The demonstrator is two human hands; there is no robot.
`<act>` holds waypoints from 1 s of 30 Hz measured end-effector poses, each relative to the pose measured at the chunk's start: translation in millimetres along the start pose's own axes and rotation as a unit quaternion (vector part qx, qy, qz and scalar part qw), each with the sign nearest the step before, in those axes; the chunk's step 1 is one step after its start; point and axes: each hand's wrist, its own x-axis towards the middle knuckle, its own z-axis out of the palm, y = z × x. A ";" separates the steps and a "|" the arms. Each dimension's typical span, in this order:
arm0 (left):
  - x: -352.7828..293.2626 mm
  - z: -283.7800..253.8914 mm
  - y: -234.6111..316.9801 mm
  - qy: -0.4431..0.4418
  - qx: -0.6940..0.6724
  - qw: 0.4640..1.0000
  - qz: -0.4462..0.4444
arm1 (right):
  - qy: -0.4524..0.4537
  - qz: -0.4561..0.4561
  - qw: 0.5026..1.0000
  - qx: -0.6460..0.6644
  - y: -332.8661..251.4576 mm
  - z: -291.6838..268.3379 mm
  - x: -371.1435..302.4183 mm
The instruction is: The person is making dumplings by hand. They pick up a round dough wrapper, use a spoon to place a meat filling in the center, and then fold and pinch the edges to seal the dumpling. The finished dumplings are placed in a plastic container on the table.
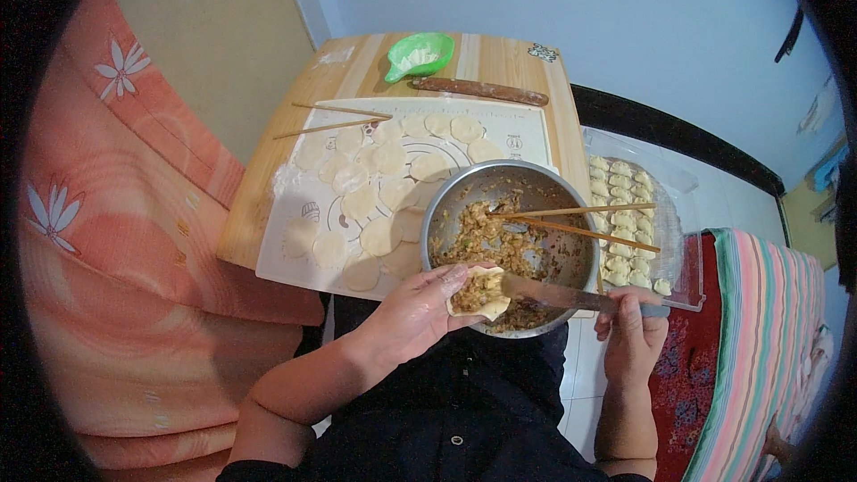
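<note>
In my left hand (415, 312) lies a round dumpling wrapper (482, 293) with brown minced filling on it, its edge curled up at the fingers. My right hand (632, 330) is closed round the dark handle of a flat-bladed knife (558, 295). The blade reaches left over the bowl's near rim, and its tip meets the filling in the wrapper. Just beyond both hands stands a steel bowl (585, 214) holding minced filling (482, 230). A pair of chopsticks (585, 211) rests in that bowl, sticking out over its right rim.
Many flat wrappers (359, 203) cover a white mat (277, 254) on the wooden table (259, 205). Two more chopsticks (330, 127), a rolling pin (480, 91) and a green scoop (420, 54) with white flour lie farther back. At right, a clear tray (683, 290) holds rows of folded dumplings (625, 214).
</note>
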 end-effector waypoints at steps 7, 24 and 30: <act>5.5 -3.8 2.5 -0.015 0.011 1.000 0.003 | 0.076 0.014 0.994 -0.079 11.5 -25.6 6.4; 1.3 9.1 7.3 -0.063 -0.019 0.997 -0.045 | -0.114 0.007 0.993 0.028 -5.3 5.9 -3.5; 2.9 7.8 2.4 -0.072 -0.027 0.996 -0.041 | -0.053 -0.012 0.998 0.018 -2.0 -2.0 -5.7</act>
